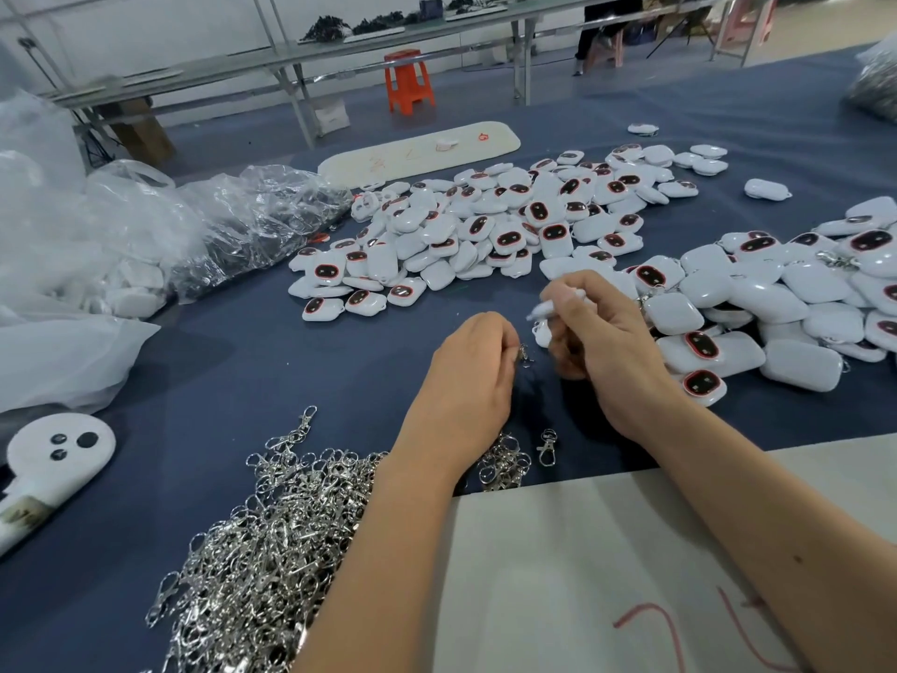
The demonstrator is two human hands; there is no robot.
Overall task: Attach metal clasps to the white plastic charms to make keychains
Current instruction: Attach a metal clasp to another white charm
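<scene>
1. Pinching a metal clasp [524, 356] in curled fingers, the left hand [468, 369] hovers above the blue table [291, 371].
2. The right hand [599, 340] grips a white charm [546, 315] just beside that clasp.
3. A clasp pile [272, 541] lies near left; charm heaps [490, 225] spread beyond.

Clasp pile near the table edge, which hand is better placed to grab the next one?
Left. The left hand sits just beyond the clasp pile, its forearm lying across it, though it already pinches a clasp. The right hand holds a white charm, farther away.
</scene>
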